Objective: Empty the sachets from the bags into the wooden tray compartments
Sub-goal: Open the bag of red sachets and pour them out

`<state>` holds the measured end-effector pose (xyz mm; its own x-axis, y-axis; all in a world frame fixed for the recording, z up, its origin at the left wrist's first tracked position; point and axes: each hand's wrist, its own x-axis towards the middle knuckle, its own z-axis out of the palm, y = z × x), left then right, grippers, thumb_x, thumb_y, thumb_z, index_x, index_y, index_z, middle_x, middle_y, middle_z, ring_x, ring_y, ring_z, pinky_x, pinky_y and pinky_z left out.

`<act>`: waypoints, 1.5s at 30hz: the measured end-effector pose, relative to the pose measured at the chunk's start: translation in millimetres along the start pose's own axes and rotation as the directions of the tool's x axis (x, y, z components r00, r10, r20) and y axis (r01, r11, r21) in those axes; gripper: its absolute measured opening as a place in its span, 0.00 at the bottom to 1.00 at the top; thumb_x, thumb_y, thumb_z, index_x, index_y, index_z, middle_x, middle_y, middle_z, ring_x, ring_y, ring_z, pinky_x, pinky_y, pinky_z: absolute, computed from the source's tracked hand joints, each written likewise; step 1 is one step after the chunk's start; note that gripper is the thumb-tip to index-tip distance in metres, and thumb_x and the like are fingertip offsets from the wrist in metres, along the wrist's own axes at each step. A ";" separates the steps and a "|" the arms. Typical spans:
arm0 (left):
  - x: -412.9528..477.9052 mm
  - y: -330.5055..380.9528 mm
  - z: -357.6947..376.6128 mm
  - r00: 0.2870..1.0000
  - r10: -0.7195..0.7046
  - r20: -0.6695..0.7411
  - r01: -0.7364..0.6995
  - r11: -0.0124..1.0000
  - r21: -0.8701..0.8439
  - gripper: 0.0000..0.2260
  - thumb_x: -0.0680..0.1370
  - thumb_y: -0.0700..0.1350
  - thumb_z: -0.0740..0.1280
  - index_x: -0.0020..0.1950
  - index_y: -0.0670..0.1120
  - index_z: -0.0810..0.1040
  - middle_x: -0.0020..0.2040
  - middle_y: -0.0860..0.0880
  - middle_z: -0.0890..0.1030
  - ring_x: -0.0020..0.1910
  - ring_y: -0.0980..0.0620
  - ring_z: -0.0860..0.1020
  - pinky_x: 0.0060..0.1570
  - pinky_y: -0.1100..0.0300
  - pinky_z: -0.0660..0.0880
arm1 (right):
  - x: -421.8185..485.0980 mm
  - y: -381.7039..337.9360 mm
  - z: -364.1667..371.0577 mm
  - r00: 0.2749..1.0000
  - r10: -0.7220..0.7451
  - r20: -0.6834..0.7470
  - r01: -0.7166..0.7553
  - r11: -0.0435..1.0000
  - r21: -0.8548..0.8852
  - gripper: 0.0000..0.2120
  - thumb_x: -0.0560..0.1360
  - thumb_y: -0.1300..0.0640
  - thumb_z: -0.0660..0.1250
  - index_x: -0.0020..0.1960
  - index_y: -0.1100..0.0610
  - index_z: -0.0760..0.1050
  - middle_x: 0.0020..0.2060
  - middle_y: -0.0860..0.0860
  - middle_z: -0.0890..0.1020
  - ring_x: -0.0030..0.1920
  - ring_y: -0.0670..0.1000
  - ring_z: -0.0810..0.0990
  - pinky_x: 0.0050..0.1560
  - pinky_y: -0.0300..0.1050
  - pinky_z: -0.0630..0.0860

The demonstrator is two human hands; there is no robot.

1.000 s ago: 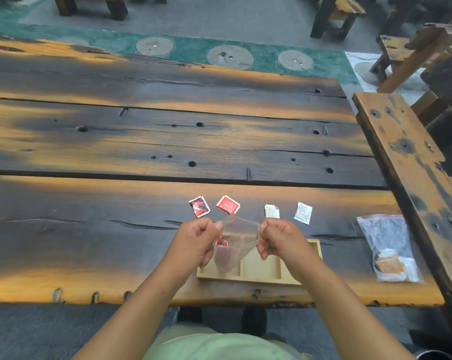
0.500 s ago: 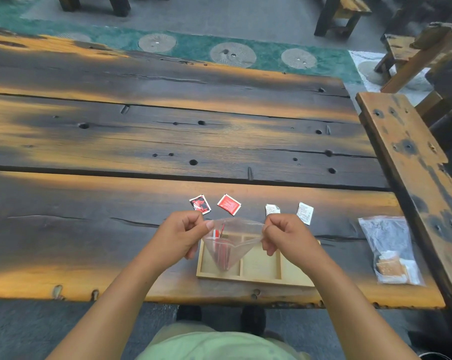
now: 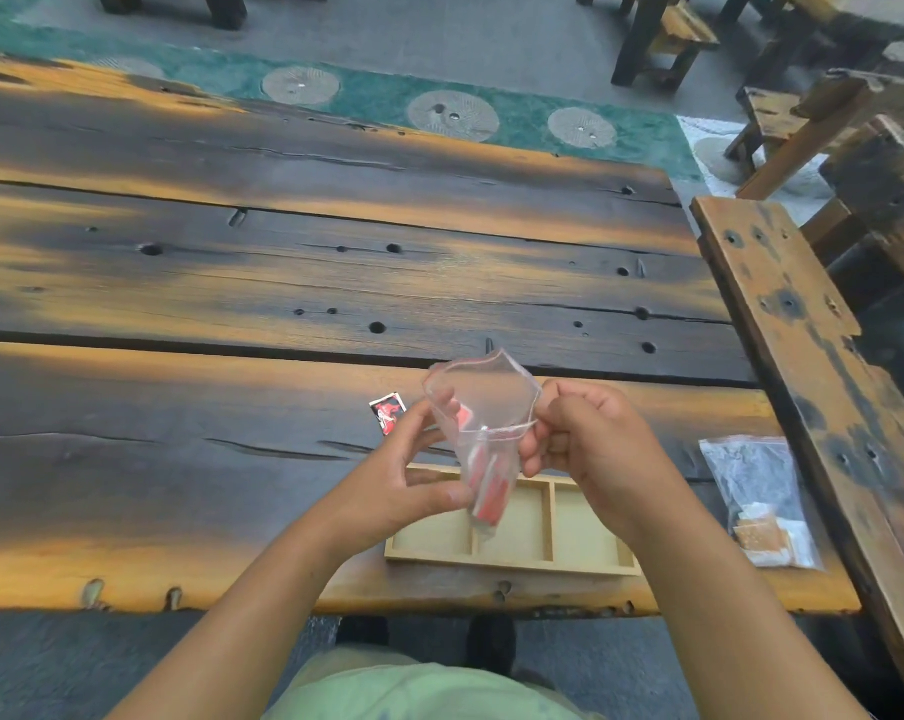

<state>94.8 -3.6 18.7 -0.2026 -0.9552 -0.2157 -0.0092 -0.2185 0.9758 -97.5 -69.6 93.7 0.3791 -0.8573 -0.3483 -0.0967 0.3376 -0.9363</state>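
Note:
I hold a clear plastic bag above the wooden tray, its mouth pulled open and facing up. Red sachets lie in its lower end. My left hand grips the bag's lower part with thumb and fingers. My right hand pinches the bag's rim on the right. The tray has three compartments and its visible parts look bare; the hands cover its far edge. One red sachet lies on the table behind my left hand.
A second clear bag with brown and white sachets lies at the table's right end. A worn wooden bench runs along the right side. The tray sits close to the table's near edge.
The bag's mouth has been raised and opened wider. My left hand slid from the rim down to the bag's lower end. The other loose sachets are now hidden behind bag and hands.

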 end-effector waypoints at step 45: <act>24.8 -86.3 28.2 0.900 -0.387 0.201 0.339 0.331 -0.880 0.32 0.74 0.68 0.62 0.63 0.43 0.79 0.56 0.35 0.80 0.48 0.37 0.81 0.54 0.43 0.76 | -47.4 138.0 27.4 0.830 0.505 0.238 -0.549 0.817 0.179 0.14 0.76 0.50 0.71 0.56 0.59 0.79 0.46 0.63 0.83 0.34 0.53 0.83 0.32 0.40 0.78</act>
<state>63.0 -2.8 -69.8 -0.3756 -0.7347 -0.5649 0.7903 -0.5723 0.2188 -103.6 28.2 -17.8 0.4843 -0.4484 -0.7512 -0.1219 0.8157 -0.5655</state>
